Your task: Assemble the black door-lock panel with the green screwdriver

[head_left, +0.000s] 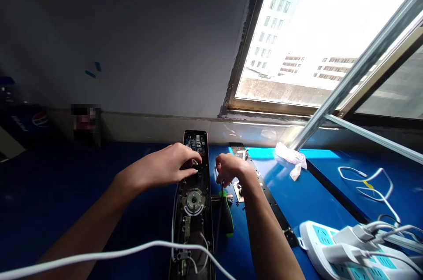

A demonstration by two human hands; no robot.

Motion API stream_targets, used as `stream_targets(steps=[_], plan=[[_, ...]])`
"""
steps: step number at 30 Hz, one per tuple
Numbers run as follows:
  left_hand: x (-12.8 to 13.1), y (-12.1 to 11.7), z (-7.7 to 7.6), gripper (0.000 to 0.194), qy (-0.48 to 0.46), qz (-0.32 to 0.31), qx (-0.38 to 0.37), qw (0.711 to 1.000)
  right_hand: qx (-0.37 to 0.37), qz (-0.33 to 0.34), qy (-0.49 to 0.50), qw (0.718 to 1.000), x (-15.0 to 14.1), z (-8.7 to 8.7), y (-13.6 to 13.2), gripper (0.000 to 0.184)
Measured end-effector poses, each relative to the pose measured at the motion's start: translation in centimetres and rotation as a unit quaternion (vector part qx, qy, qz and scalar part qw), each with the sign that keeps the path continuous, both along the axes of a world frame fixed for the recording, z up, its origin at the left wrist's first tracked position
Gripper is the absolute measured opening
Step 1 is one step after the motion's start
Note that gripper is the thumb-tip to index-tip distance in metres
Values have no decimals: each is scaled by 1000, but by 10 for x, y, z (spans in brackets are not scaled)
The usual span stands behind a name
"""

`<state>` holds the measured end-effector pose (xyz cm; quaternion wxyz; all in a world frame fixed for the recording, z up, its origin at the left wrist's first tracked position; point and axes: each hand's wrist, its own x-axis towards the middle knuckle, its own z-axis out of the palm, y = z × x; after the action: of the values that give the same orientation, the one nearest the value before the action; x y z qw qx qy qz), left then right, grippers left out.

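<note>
An opened black smart door lock body (pixel 193 200) lies lengthwise on the blue table, with a circuit board (pixel 194 144) exposed at its far end and a round metal mechanism (pixel 194 200) in its middle. My left hand (pixel 175 165) reaches over it, fingertips down near the board, and hides whatever lies beneath them. My right hand (pixel 233 170) is just beyond the lock's right edge. Its fingers appear to hold the thin shaft of a green-and-black screwdriver (pixel 226 216), whose handle hangs below. A small metal plate (pixel 238 192) sits close under that hand.
A long black lock faceplate (pixel 271 196) lies to the right. Beyond it are crumpled white packaging (pixel 291 159), a coiled white cable (pixel 366 183) and a white power strip (pixel 343 253) with plugs. A white cable (pixel 115 251) crosses the foreground. A metal rail (pixel 357 77) slants across the window at right.
</note>
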<state>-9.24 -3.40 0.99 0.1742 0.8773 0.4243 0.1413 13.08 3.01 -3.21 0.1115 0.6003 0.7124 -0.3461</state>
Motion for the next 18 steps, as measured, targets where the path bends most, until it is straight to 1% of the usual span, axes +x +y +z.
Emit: stream_targets(steps=[3,7,12,15,18], plan=[[-1,0,-1,29,-10,-6,7,1000,27,-9,7,1000,3,6,-4,16],[-1,1,-2,29,-15,-12,12,1000,90,-12,10,996,4,23,-14,16],[0,1,0,28,-7,-10,1,1000,162,18,33,986,-4,45,-27,19],[1,0,2,26,0,-12,-5,1000,158,54,53,985,-10,50,-25,17],[1,-2,3,26,0,-13,-5,1000,107,85,58,989,-12,44,-13,14]])
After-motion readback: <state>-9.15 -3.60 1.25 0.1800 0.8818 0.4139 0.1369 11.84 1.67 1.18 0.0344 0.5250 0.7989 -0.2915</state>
